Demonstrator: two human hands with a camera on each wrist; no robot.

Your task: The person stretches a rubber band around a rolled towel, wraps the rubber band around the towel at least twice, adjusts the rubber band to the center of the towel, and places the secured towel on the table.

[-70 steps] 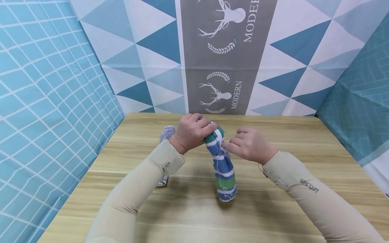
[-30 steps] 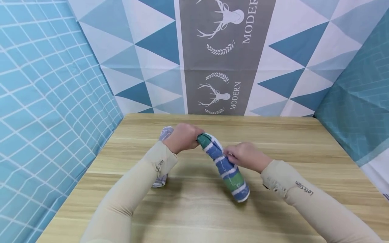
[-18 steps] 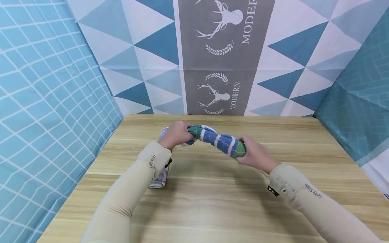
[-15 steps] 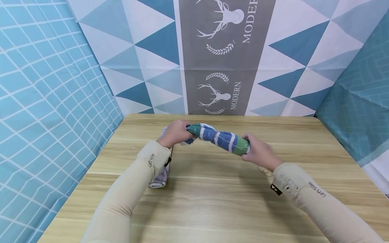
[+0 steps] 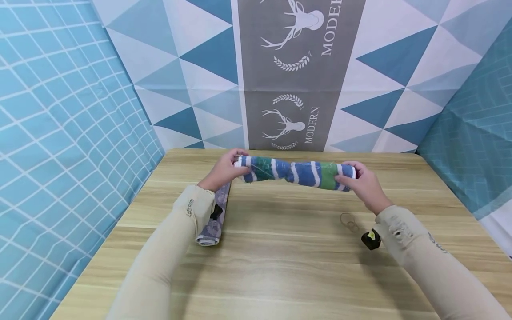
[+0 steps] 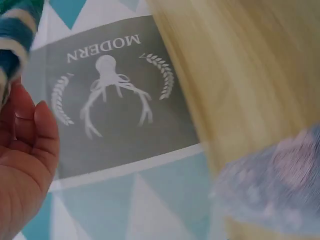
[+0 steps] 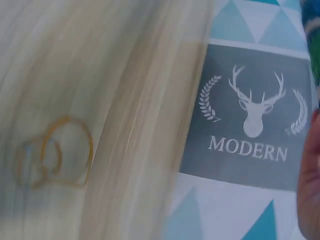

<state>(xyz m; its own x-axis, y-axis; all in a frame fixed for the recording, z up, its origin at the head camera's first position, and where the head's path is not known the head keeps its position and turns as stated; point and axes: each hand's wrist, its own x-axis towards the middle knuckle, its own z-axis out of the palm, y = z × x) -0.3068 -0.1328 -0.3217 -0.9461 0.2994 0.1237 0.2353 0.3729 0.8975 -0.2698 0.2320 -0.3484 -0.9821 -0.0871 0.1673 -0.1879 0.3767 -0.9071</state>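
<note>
Blue, green and white stripes wrap our towel roll (image 5: 306, 173), drawn in at its middle and held up before the far edge of the table (image 5: 280, 284). Our left hand (image 5: 225, 170) grips one end, our right hand (image 5: 367, 186) the other. We judge this to be a straightening step; next calls for even, level handling. Tan bands (image 5: 349, 222) lie below the right hand, a purple-grey roll (image 5: 210, 231) by the left sleeve (image 5: 160, 262); open room lies between.
</note>
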